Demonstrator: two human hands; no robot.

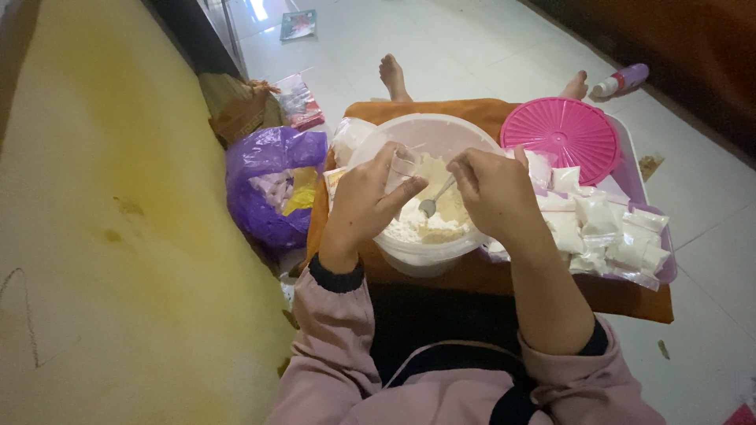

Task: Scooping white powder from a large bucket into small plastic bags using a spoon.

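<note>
Fingers of the left hand (366,201) pinch a small clear plastic bag (402,165) by its mouth, keeping it just above the white tub (429,252) so any spill would drop back inside. Across the tub, the right hand (492,189) grips a metal spoon (435,201), its bowl dipped toward the pale powder (429,224) in the tub. Right of the tub, a tray (668,267) carries a heap of filled little packets (610,232), with a pink lid (561,139) lying at its far end. Left of the tub on the floor, a purple bag (272,185) sags open beside the mattress.
</note>
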